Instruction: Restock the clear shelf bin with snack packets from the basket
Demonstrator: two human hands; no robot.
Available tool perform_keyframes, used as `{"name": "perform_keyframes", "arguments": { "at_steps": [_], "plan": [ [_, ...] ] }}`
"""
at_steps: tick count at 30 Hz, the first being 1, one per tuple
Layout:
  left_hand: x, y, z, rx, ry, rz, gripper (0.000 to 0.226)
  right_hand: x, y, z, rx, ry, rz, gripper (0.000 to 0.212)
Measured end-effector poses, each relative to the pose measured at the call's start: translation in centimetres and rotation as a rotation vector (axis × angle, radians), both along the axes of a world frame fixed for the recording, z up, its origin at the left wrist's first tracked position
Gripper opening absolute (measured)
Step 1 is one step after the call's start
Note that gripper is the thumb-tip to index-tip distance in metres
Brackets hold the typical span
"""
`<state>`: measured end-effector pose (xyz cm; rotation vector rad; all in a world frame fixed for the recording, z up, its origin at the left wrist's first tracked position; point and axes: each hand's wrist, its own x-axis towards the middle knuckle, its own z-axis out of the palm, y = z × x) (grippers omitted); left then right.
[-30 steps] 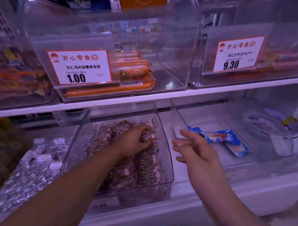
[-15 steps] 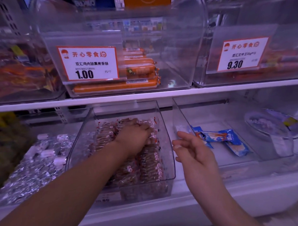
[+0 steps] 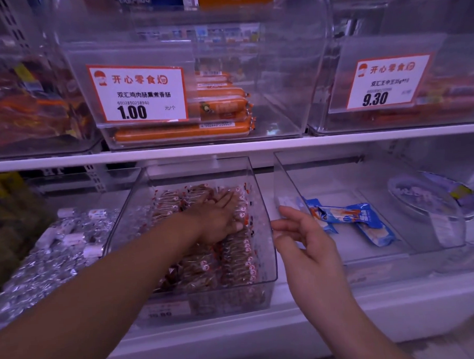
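The clear shelf bin (image 3: 262, 205) sits on the lower shelf, well filled with brown snack packets (image 3: 234, 261) in clear wrappers with red and white ends. My left hand (image 3: 218, 221) reaches into the bin and lies flat on top of the packets, fingers stretched toward the back, nothing gripped. My right hand (image 3: 303, 239) hovers just outside the bin's right wall, fingers loosely bent and apart, fingertips at the wall's upper edge, holding nothing. The basket is out of view.
To the right stands another clear bin (image 3: 284, 177) with a few blue packets (image 3: 362, 217). Silver-wrapped packets (image 3: 43, 258) lie to the left. The upper shelf edge (image 3: 229, 146) hangs close above, carrying a bin of orange sausages (image 3: 179, 133) and price tags.
My left hand has gone from curled over the packets to lying flat on them. My right hand has drawn closer to the bin's right wall.
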<state>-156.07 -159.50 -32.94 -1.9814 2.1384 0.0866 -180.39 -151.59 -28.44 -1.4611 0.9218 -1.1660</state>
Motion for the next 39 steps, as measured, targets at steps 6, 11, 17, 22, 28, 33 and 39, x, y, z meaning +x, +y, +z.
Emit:
{"name": "perform_keyframes", "arguments": {
  "at_steps": [6,11,17,22,28,33,39],
  "plan": [
    [1.3,0.6,2.0,-0.216,0.267,0.010,0.046,0.1,0.0,-0.1,-0.004,-0.017,0.003,0.036],
    [0.3,1.2,1.7,-0.330,0.075,-0.021,0.025,0.3,0.3,-0.3,-0.046,-0.010,-0.015,0.036],
    [0.2,1.8,0.9,-0.367,0.089,-0.012,0.034,0.2,0.4,-0.5,-0.097,0.047,-0.015,0.038],
    [0.5,1.8,1.1,-0.395,0.222,0.003,0.055,0.2,0.6,-0.5,-0.100,0.039,-0.014,0.036],
    [0.0,1.2,1.3,-0.408,0.188,0.004,0.028,0.3,0.6,-0.7,-0.090,0.031,-0.020,0.037],
    [-0.1,1.2,0.9,-0.426,0.118,-0.040,0.024,0.2,0.6,-0.9,-0.111,0.022,-0.019,0.036],
    [-0.2,2.9,2.0,-0.438,0.219,-0.032,0.030,-0.3,1.1,-1.4,-0.156,-0.001,-0.026,0.038]
  ]
}}
